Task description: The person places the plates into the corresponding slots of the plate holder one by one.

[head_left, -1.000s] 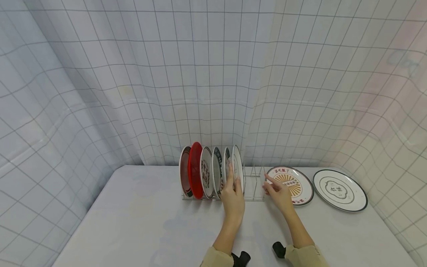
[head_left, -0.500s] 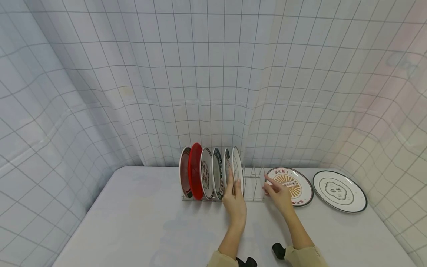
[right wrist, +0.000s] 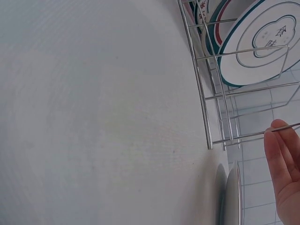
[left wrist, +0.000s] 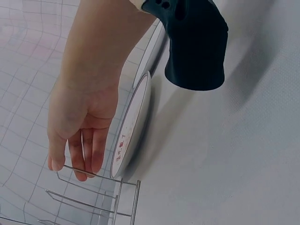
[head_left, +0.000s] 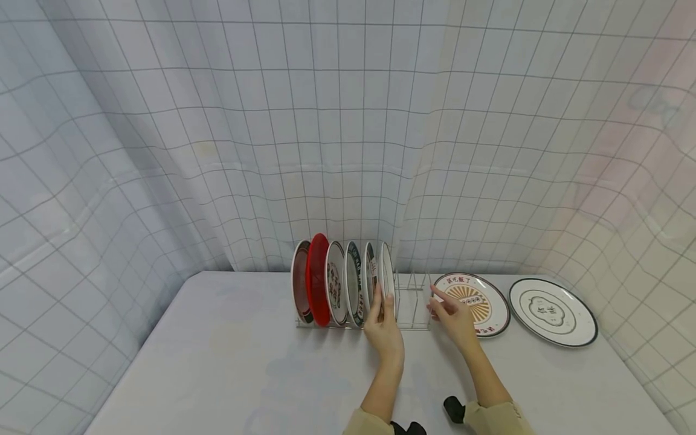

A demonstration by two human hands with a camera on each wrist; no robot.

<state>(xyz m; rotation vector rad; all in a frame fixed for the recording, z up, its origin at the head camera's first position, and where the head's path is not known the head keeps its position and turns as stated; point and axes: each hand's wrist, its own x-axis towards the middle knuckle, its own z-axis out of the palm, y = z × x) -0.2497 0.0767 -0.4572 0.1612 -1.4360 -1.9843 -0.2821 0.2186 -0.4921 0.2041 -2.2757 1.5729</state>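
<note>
In the head view, my left hand point(head_left: 386, 338) holds the front edge of a white, dark-rimmed plate point(head_left: 386, 272) between thumb and fingers. This plate stands on edge in a wire plate rack point(head_left: 415, 328), rightmost in the row there. The right wrist view shows its face point(right wrist: 248, 47) with a printed emblem; its top is cut off. At the rack's right end, my right hand point(head_left: 458, 320) pinches the end wire with thumb and fingertips. The left wrist view shows that right hand point(left wrist: 84, 108) on the rack's wire, while my left hand is out of that view.
Left of the held plate, several plates stand in the rack, among them a red plate point(head_left: 318, 281). On the table to the right lie a plate with a yellow sunburst point(head_left: 488, 296) and a white plate with a black rim point(head_left: 576, 314). A gridded curtain point(head_left: 348, 151) hangs behind.
My left hand has moved slightly right and lower along the plate's edge. The held plate sits a little lower and now looks narrower, more edge-on. My right hand stays on the rack.
</note>
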